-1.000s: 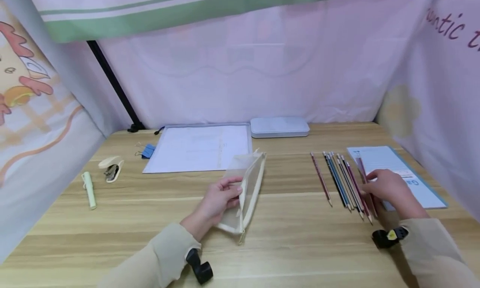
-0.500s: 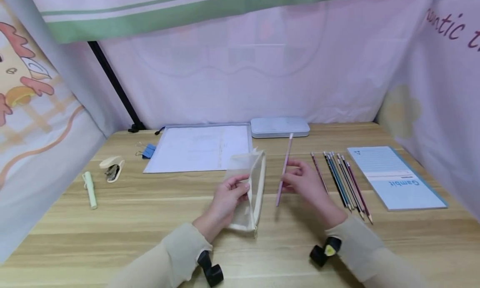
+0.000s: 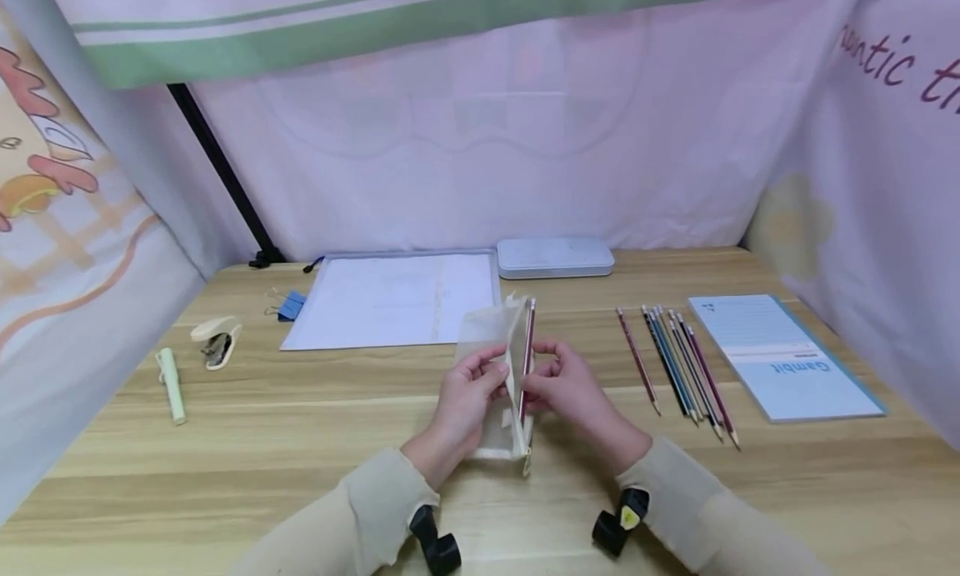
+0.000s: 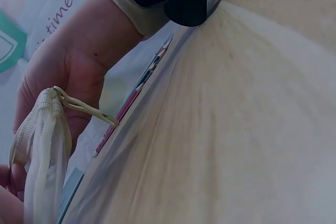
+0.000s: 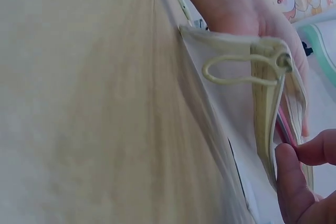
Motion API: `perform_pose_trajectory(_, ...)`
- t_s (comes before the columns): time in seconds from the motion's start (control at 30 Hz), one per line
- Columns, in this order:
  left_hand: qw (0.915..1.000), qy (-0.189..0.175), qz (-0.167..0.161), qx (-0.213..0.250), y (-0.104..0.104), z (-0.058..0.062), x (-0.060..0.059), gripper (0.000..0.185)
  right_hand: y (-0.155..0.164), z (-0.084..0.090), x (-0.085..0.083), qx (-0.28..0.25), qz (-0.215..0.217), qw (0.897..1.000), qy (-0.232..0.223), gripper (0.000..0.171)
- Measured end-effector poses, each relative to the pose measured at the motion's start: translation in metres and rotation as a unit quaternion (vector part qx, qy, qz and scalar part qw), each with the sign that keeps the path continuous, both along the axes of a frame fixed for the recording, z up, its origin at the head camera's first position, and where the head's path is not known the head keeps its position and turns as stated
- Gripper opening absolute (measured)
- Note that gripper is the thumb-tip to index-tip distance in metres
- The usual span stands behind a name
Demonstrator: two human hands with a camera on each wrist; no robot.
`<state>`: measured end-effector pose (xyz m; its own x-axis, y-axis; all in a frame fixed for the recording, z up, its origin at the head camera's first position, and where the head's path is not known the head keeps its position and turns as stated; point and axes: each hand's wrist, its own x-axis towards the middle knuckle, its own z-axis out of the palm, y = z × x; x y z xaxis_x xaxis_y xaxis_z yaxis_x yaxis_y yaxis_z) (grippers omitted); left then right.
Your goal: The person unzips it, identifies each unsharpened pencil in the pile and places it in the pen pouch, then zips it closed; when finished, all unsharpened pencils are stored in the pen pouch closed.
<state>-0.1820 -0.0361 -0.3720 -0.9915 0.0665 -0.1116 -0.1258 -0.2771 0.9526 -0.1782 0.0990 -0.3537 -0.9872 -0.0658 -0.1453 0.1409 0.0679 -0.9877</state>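
Observation:
A cream mesh zip pouch (image 3: 480,330) stands on its edge at the table's middle, its mouth facing right. My left hand (image 3: 459,399) pinches the near side of that mouth between thumb and fingers. From the other side my right hand (image 3: 573,393) pinches a dark red pencil (image 3: 529,334), which lies along the opening. The right wrist view shows the pencil (image 5: 286,128) between the pouch's two edges, with thumb and finger at the rim. A zip pull loop (image 5: 239,70) hangs from the pouch's near end.
Several pencils (image 3: 678,368) lie in a row to the right, with one red pencil (image 3: 637,359) apart. Beyond them is a blue notebook (image 3: 787,359). A white sheet (image 3: 397,301), a flat case (image 3: 555,259), a binder clip (image 3: 291,307), a stapler (image 3: 217,340) and a green pen (image 3: 172,384) lie around.
My right hand has picked up a pencil from beside the notebook and carried it left to the pouch's mouth. My left hand has shifted slightly right with the pouch.

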Motion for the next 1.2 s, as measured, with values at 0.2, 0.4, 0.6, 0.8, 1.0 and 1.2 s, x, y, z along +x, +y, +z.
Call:
perform_pose_trajectory(0.2,1.0000,0.001,0.004,0.000,-0.001,0.001,0.000,0.033,-0.002,-0.002,0.005,0.018,0.008,1.000,-0.006,0.055)
perform_pose_trajectory(0.4,1.0000,0.002,0.005,0.005,-0.001,0.001,0.000,0.033,0.016,0.004,0.004,0.074,0.007,0.997,0.014,0.051)
perform_pose_trajectory(0.6,0.9999,0.014,0.006,0.000,-0.004,0.004,0.002,0.033,0.082,0.016,-0.003,0.230,-0.002,0.969,0.086,0.044)
perform_pose_trajectory(0.8,0.9995,0.026,0.018,0.003,-0.007,0.007,0.001,0.032,0.163,0.015,-0.009,0.406,-0.021,0.911,0.069,0.046)
perform_pose_trajectory(1.0,0.9992,0.033,0.023,0.006,-0.007,0.008,0.002,0.032,0.202,0.006,-0.011,0.461,0.005,0.887,-0.015,0.053)
perform_pose_trajectory(1.2,0.9991,0.034,0.024,0.003,-0.007,0.010,0.003,0.031,0.203,0.008,-0.015,0.465,0.030,0.884,-0.024,0.048)
